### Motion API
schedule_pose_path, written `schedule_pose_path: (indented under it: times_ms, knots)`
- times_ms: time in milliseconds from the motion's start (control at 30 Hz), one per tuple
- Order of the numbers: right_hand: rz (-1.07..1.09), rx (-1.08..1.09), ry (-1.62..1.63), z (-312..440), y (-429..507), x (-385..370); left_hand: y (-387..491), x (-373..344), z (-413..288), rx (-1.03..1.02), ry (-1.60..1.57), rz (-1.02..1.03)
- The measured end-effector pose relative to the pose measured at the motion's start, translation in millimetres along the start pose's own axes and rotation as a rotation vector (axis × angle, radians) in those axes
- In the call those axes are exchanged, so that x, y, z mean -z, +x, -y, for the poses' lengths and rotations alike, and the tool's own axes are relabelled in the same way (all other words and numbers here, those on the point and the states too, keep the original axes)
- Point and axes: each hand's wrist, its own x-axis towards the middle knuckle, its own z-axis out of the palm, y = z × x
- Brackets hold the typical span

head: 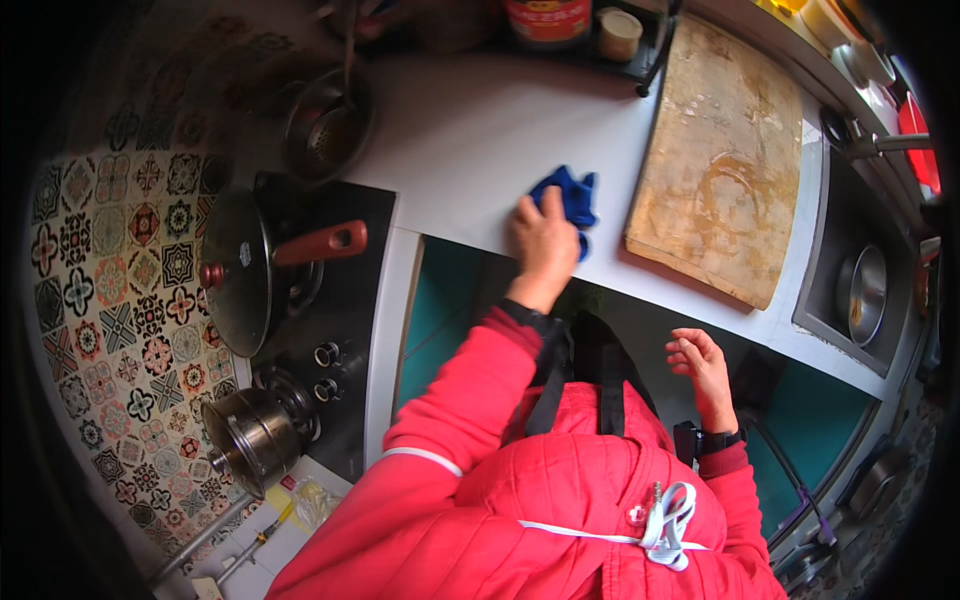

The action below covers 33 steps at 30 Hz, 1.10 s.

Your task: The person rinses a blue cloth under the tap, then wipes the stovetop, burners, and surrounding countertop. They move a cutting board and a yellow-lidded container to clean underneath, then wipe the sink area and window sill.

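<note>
My left hand (546, 244) presses a crumpled blue cloth (576, 196) against the white countertop (472, 142), close to its front edge. Part of the cloth is hidden beneath the fingers and palm. My right hand (701, 367) hangs in front of the counter edge, loosely curled, with nothing seen in it. Just right of the cloth lies a thick wooden cutting board (720, 150), with a wet ring-shaped mark on its surface.
A black gas hob (341, 420) on the left bears a lidded pan (244, 274) with a red handle and a metal pot (259, 435). A strainer (328, 139) sits behind. Right of the board, a sink (821, 300) holds a metal bowl (866, 296). A black rack (641, 75) stands at the back.
</note>
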Motion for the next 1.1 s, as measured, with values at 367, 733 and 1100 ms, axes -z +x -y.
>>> schedule_pose_path:
  times_ms: [367, 733, 1100]
  knots:
    - [-0.080, -0.080, 0.041, -14, -34, -8, 139, 58, 46, 0.009, -0.599, 0.099]
    - [-0.076, 0.037, 0.995, -5, 45, -33, 174, -26, -71, -0.319, 0.170, 0.441]
    - [-0.069, -0.016, 1.316, 13, 73, -20, 111, -3, -41, -0.617, 0.195, 0.582]
